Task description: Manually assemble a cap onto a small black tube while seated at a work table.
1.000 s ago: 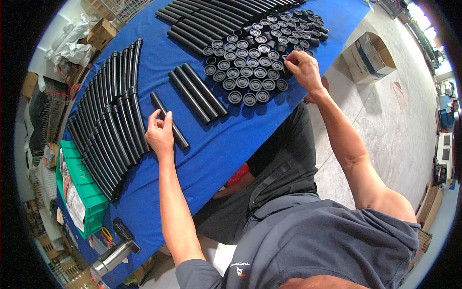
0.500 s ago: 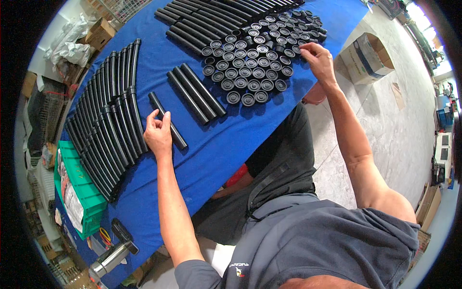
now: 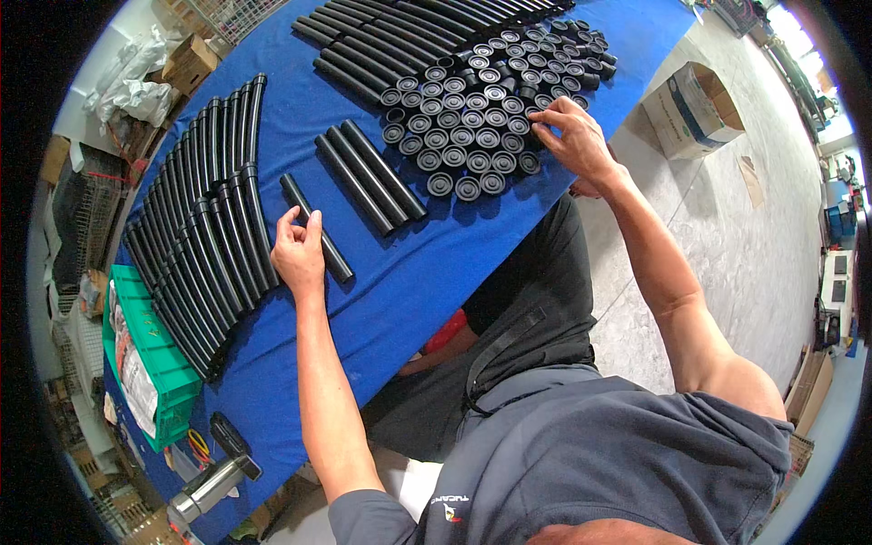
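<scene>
My right hand (image 3: 574, 141) is at the right edge of a cluster of round black caps (image 3: 472, 118), its thumb and forefinger closed around one of them; the fingers partly hide that cap. My left hand (image 3: 299, 250) rests on the blue-covered table, fingers apart and half curled, with nothing visibly held. Right beside its thumb lies a single short black tube (image 3: 331, 247), partly behind the hand. Between the two hands, three black tubes (image 3: 371, 178) lie side by side.
Rows of capped black tubes (image 3: 209, 200) spread at the left, with more tubes (image 3: 363, 54) at the far side. A green crate (image 3: 177, 400) and a mallet-like tool (image 3: 213, 486) sit at the near left. An open cardboard box (image 3: 686, 113) stands on the floor, right.
My right hand has moved left and nearer along the caps' edge, fingertips now lower in the cluster. My left hand and the tubes have stayed put.
</scene>
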The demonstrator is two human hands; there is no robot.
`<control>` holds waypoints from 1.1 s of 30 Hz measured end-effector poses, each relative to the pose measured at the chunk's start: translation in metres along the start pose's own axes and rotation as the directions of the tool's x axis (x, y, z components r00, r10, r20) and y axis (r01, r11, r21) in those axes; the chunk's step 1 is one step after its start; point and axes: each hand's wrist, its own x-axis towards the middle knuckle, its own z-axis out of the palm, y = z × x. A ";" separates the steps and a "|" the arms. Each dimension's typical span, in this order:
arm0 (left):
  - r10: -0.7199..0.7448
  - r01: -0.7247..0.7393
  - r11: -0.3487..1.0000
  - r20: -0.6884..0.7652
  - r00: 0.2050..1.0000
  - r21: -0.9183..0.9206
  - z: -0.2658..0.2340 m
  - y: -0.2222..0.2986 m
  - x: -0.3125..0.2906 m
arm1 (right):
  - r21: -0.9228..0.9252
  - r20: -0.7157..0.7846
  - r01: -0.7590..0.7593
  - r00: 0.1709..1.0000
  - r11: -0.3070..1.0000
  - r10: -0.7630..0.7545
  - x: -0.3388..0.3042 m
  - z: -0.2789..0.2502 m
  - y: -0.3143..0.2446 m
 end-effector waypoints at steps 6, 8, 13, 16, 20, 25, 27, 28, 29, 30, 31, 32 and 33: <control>-0.003 0.003 1.000 0.000 1.000 -0.007 -0.002 0.004 0.000 | -0.141 -0.068 0.166 0.982 0.976 -0.177 0.026 -0.022 0.027; 0.003 -0.003 1.000 0.001 1.000 -0.001 -0.002 0.004 0.001 | -0.195 0.031 0.209 0.978 0.958 -0.207 0.026 -0.017 0.032; -0.004 0.004 1.000 -0.004 1.000 0.013 -0.002 0.001 0.001 | -0.252 0.158 0.223 0.970 0.942 -0.187 0.026 -0.012 0.030; -0.006 0.006 1.000 0.003 1.000 -0.002 -0.001 0.000 0.000 | -0.264 0.204 0.189 0.969 0.946 -0.137 0.029 -0.017 0.027; -0.005 0.005 1.000 0.001 1.000 0.002 0.000 0.005 -0.001 | -0.242 0.174 0.219 0.968 0.945 -0.180 0.025 -0.019 0.037; -0.007 0.007 1.000 0.004 1.000 -0.011 -0.001 0.004 -0.001 | -0.136 0.003 0.102 0.995 0.985 -0.102 0.040 -0.032 0.034; 0.003 -0.003 1.000 -0.007 1.000 -0.007 -0.003 0.006 -0.001 | -0.147 -0.069 0.096 0.992 0.985 -0.107 0.050 -0.018 0.038; 0.007 -0.007 1.000 -0.008 1.000 -0.007 -0.002 0.005 0.000 | -0.184 -0.061 0.074 0.994 0.980 -0.087 0.054 -0.012 0.037; 0.005 -0.005 1.000 -0.003 1.000 -0.013 -0.001 0.004 0.000 | -0.222 -0.053 0.053 0.996 0.974 -0.066 0.056 -0.006 0.039; -0.002 0.002 1.000 0.000 1.000 -0.017 -0.001 0.003 -0.001 | -0.257 -0.031 0.071 0.996 0.964 -0.081 0.060 -0.003 0.037; -0.003 0.003 1.000 -0.003 1.000 -0.015 -0.001 0.001 -0.001 | -0.255 -0.032 0.074 0.996 0.964 -0.085 0.062 -0.001 0.036; -0.005 0.005 1.000 -0.003 1.000 -0.020 -0.001 0.000 0.000 | -0.255 0.034 0.031 0.999 0.966 -0.023 0.065 0.001 0.034; -0.008 0.008 1.000 0.000 1.000 -0.027 -0.001 0.000 0.000 | -0.262 0.101 -0.013 0.994 0.965 0.041 0.066 0.001 0.030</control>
